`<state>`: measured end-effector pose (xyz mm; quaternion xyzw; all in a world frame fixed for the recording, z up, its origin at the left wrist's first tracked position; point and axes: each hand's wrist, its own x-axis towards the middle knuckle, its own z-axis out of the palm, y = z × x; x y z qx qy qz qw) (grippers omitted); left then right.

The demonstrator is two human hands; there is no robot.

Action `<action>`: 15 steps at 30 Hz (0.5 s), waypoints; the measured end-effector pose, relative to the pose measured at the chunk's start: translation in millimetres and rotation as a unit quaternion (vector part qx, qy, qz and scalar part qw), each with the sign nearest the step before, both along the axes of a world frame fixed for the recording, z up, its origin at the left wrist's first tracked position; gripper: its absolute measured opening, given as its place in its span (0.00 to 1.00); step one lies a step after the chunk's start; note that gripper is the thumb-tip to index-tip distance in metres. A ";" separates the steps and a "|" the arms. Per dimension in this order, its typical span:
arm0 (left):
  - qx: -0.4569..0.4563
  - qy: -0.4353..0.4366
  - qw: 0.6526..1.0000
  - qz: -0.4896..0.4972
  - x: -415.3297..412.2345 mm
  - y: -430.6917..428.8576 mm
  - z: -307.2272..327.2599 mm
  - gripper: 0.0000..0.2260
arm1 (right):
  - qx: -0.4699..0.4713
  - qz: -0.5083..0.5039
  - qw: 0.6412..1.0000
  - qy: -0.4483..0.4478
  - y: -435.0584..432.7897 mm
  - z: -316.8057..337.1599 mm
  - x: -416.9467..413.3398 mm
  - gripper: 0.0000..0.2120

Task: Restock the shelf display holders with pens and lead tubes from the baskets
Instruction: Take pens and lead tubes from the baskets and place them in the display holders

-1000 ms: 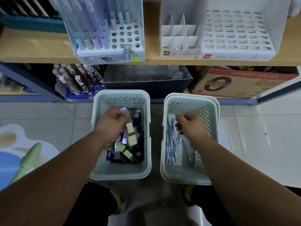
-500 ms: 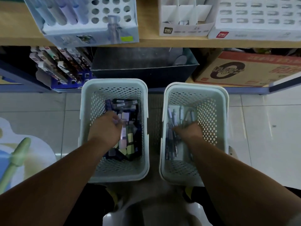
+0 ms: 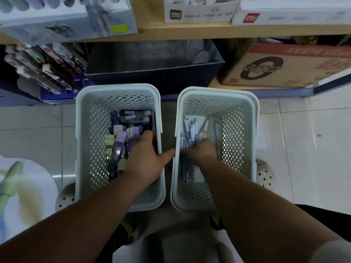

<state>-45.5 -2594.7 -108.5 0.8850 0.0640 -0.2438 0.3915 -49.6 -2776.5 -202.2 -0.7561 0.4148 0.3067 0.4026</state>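
Down on the tiled floor [image 3: 303, 141], in front of the wooden shelf [image 3: 190, 33], two pale green perforated baskets stand side by side, almost touching. The person leans over them with one arm in each. The left hand [image 3: 146, 158] is sunk in the left basket [image 3: 117, 88], its fingers pushed down among the lead tubes [image 3: 121, 141] piled along the bottom, and its thumb sticks out over the rim toward the other basket. Whether those fingers grip a tube I cannot tell; they are hidden. The right hand [image 3: 201, 150] is down in the right basket [image 3: 218, 92], its fingertips buried among the pens [image 3: 192, 128] lying lengthwise there. Its grip cannot be made out either. Up on the shelf sits a holder with round holes [image 3: 57, 14], and beside it a white divided box [image 3: 197, 15]. Below the shelf are a dark bin [image 3: 152, 61] and a cardboard carton [image 3: 284, 67].
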 end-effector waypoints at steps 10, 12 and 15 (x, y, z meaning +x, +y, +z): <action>-0.031 0.008 0.999 -0.033 -17.9 1.8 -1.9 0.21 | 0.031 0.011 0.998 -0.050 13.3 -2.4 -1.1 0.16; -0.043 0.017 0.998 -0.035 -17.3 2.0 -1.8 0.18 | 0.033 0.028 0.997 -0.060 16.0 -1.2 -1.2 0.13; -0.045 0.024 0.998 -0.046 -16.0 1.4 -0.8 0.16 | 0.055 0.029 0.996 -0.062 14.8 -0.2 1.3 0.12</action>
